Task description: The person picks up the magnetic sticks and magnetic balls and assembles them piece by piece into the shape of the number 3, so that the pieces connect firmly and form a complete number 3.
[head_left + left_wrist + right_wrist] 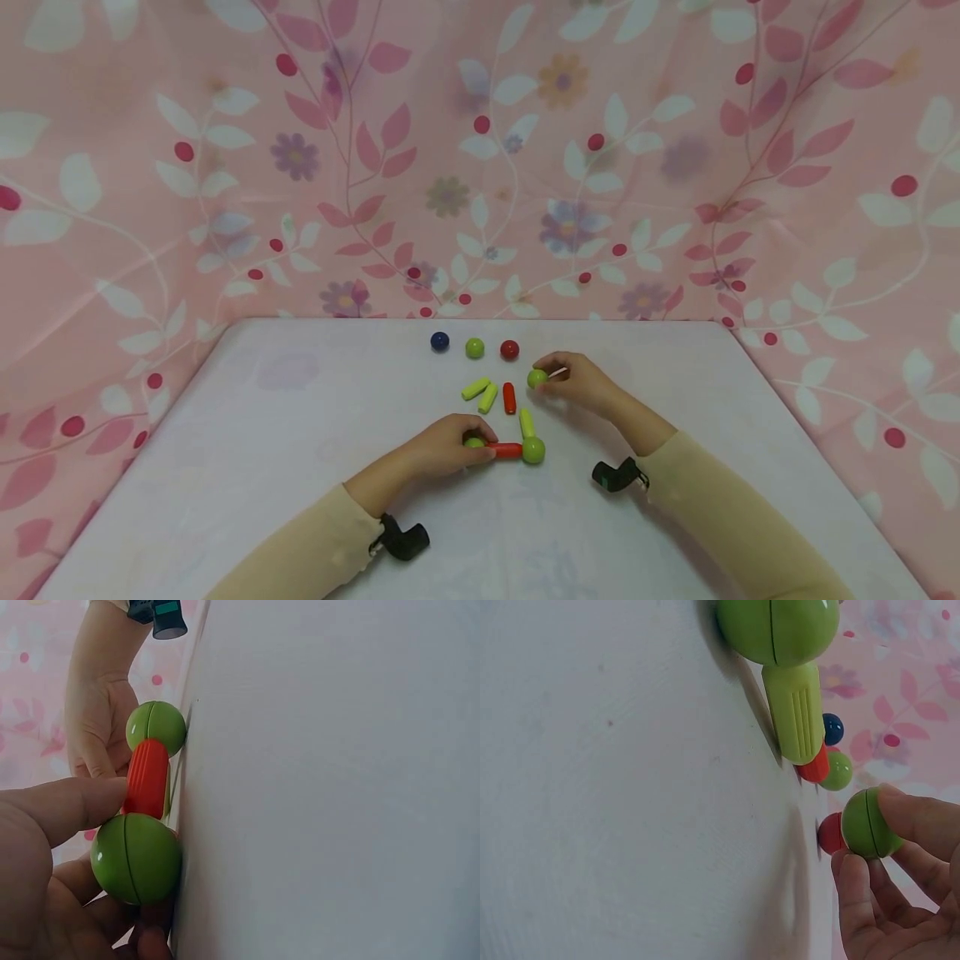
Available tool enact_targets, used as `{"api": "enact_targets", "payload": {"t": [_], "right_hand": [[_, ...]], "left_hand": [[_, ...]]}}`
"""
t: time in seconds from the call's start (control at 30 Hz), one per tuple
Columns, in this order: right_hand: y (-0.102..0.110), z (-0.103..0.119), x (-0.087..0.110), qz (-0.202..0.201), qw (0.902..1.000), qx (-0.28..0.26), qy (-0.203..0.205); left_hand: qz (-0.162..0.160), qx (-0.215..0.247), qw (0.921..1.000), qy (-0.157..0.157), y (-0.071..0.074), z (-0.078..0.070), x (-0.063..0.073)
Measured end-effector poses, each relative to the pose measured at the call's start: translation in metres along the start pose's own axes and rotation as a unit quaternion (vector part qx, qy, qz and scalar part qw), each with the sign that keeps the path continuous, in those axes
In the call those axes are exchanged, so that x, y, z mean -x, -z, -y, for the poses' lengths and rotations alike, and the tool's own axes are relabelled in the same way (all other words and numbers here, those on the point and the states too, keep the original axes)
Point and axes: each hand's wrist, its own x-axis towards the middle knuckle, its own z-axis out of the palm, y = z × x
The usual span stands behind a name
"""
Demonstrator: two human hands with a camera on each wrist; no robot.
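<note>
My left hand (448,446) grips a green ball (136,859) at one end of a joined piece on the table. From that ball a red rod (506,451) runs to a second green ball (533,451), and a yellow-green rod (527,423) sticks out of the second ball toward the far side. The left thumb lies along the red rod in the left wrist view. Farther off to the right, my right hand (581,385) pinches another green ball (870,823) between thumb and fingertips, beyond the free end of the yellow-green rod.
Two loose yellow-green rods (488,398) and a loose red rod (509,397) lie just beyond the joined piece. Near the far edge of the white table (315,417) stand a blue ball (440,341), a green ball (475,347) and a red ball (509,349). Behind hangs flowered pink cloth (420,167).
</note>
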Motion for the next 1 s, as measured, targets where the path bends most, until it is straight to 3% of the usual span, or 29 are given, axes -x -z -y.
{"api": "enact_targets", "payload": {"t": [0.4, 1.0], "right_hand": [[-0.006, -0.003, 0.0, 0.029, 0.9994, -0.018, 0.01], [-0.013, 0.001, 0.0, 0.038, 0.9988, -0.027, -0.014]], "left_hand": [[-0.012, 0.005, 0.9999, -0.001, -0.003, -0.002, -0.002], [-0.02, 0.009, 0.9997, -0.006, -0.006, -0.004, -0.003]]}}
